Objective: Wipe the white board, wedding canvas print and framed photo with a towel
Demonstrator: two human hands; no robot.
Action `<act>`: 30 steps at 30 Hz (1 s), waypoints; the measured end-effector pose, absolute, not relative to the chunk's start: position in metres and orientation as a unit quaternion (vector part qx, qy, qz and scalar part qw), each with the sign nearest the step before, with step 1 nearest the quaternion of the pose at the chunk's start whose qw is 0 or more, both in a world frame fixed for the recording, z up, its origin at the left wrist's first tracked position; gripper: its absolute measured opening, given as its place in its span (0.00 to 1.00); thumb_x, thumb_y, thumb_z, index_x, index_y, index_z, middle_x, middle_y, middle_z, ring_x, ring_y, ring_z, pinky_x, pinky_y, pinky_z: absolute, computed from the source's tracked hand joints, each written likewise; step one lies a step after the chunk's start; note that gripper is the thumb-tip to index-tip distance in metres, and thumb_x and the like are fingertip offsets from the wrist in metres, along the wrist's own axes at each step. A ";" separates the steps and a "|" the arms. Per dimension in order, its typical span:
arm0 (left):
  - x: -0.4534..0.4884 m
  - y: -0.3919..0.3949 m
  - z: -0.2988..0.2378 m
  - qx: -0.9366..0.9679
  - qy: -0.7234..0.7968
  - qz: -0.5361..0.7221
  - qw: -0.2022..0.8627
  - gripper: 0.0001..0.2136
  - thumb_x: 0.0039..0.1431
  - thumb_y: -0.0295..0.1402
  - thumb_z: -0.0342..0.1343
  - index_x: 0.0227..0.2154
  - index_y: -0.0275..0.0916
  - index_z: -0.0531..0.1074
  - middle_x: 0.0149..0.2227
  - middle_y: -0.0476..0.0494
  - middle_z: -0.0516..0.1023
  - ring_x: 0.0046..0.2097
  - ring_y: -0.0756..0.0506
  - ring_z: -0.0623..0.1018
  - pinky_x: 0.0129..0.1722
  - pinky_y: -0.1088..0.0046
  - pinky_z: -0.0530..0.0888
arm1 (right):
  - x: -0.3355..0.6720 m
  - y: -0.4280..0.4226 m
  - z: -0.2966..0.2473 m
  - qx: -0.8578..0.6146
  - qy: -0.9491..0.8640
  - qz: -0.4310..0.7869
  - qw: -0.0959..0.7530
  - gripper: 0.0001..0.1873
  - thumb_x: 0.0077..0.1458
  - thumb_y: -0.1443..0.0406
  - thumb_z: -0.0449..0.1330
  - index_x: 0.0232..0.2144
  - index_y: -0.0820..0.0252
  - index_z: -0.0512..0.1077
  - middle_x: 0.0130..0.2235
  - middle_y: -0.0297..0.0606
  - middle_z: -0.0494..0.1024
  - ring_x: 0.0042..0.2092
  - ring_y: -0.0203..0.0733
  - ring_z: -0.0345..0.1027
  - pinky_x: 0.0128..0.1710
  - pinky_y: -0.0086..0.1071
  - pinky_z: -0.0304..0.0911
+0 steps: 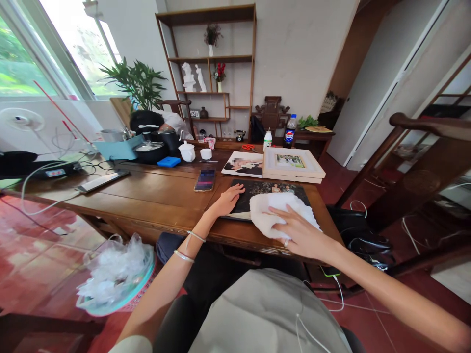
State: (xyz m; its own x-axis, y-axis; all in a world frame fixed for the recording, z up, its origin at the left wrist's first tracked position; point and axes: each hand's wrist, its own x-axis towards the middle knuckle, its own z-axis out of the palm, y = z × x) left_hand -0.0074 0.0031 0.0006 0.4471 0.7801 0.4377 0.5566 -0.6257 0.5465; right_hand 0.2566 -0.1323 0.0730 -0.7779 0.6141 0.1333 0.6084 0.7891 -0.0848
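Note:
A dark framed photo [262,189] lies flat on the wooden table [158,196] in front of me. My left hand [227,200] rests on the frame's left edge with fingers stretched out flat, holding nothing. My right hand [299,234] presses down on a white cloth [273,207] that covers the frame's right part; the fingers lie spread over the cloth. Two bracelets circle my left wrist, and a ring sits on a right finger.
Behind the frame lie another photo [244,163] and a white framed picture [293,163]. A phone [205,179] lies left of my left hand. Kettle, teapot, cups and cables crowd the table's far left. A basket with plastic wrap [116,274] stands on the floor.

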 end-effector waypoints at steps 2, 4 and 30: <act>-0.007 0.002 0.001 0.833 0.403 0.341 0.165 0.17 0.61 0.28 0.41 0.49 0.40 0.69 0.59 0.41 0.65 0.62 0.44 0.60 0.60 0.54 0.58 | 0.260 -0.112 0.074 -0.336 -0.938 0.011 0.085 0.16 0.52 0.71 0.51 0.42 0.58 0.72 0.56 0.45 0.67 0.63 0.47 0.47 0.60 0.53 0.39; -0.007 0.001 0.002 0.835 0.402 0.339 0.163 0.17 0.61 0.28 0.41 0.49 0.39 0.69 0.59 0.41 0.65 0.62 0.44 0.60 0.61 0.55 0.58 | 0.266 -0.084 0.076 -0.363 -0.927 -0.003 0.093 0.15 0.56 0.68 0.49 0.44 0.58 0.71 0.55 0.46 0.68 0.61 0.49 0.52 0.58 0.53 0.43; -0.008 0.003 0.001 0.836 0.402 0.337 0.161 0.17 0.61 0.28 0.41 0.49 0.40 0.68 0.59 0.41 0.65 0.62 0.44 0.60 0.60 0.54 0.58 | 0.234 -0.033 0.071 -0.513 -0.852 -0.083 0.057 0.21 0.58 0.64 0.49 0.52 0.56 0.67 0.54 0.50 0.67 0.60 0.55 0.52 0.53 0.53 0.49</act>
